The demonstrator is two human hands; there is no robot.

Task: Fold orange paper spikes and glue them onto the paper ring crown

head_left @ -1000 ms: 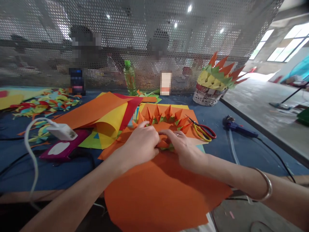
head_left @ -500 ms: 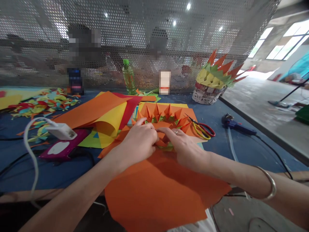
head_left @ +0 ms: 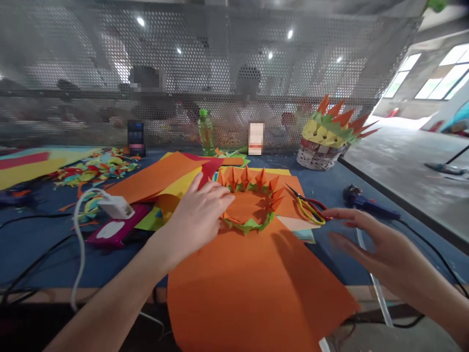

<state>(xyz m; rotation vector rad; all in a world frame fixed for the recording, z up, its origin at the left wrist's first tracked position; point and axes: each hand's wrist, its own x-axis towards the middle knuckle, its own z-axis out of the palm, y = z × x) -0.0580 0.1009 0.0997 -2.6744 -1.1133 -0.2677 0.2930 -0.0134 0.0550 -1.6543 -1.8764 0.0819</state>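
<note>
A ring of folded paper (head_left: 252,226), green at its base with orange spikes along the far side, lies on orange sheets. My left hand (head_left: 200,210) curls over its left side, thumb hidden, and appears to grip it there. To the right, my right hand (head_left: 370,244) is apart from the ring, fingers spread and slightly blurred, with nothing in them. Its fingertips reach near the handles of red-and-yellow scissors (head_left: 309,208). Beyond that hand lies a blue glue gun (head_left: 373,203) with a clear glue stick behind it. A large orange sheet (head_left: 256,288) hangs over the front edge.
At the back right stands a finished-looking paper basket (head_left: 318,151) with orange spikes. A green-capped bottle (head_left: 206,134) stands by the mesh screen. On the left are paper scraps (head_left: 98,168), a magenta power strip (head_left: 113,232) with a white charger (head_left: 116,206), and cables.
My right hand has left the ring and moved right, opening toward the scissors and glue gun. My left hand stays at the ring's left side. The view has shifted slightly.
</note>
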